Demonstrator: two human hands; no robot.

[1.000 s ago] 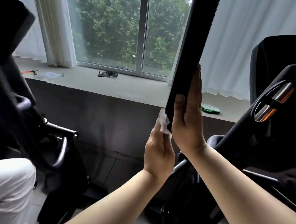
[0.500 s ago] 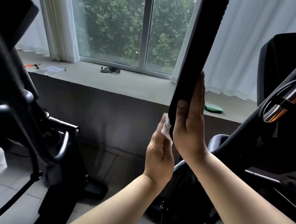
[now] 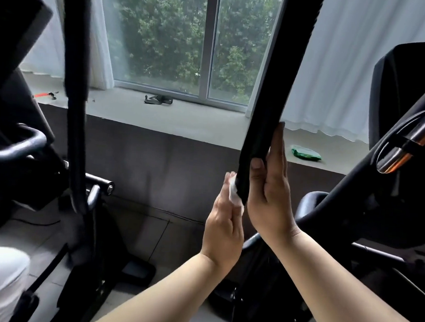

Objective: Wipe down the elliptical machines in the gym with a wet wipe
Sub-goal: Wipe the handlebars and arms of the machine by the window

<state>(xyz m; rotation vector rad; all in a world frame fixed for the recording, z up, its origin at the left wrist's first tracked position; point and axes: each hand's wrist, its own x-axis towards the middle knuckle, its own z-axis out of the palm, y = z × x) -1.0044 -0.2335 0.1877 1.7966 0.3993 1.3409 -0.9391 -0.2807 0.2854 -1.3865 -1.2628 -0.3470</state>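
The bar (image 3: pixel 281 78) of the elliptical rises black and tilted from lower middle to the top edge of the view, in front of the window. The right grip (image 3: pixel 270 196) has hold of its lower end: the thumb lies across the near face and the straight fingers run up the far side, so the bar is pinched between them. The left grip (image 3: pixel 223 226) stands just left of it, flat and open with fingers pointing up, pressing the wipe (image 3: pixel 234 198) against the bar's left edge. The wipe is a small white wad between those fingers and the bar, level with the base of the right thumb, touching both. On the sill (image 3: pixel 196 120) behind, a green pack (image 3: pixel 306 153) lies near the front edge to the right of the hands, and a dark crumpled thing (image 3: pixel 158 99) lies by the window frame. A second machine (image 3: pixel 74 77) stands blurred at left
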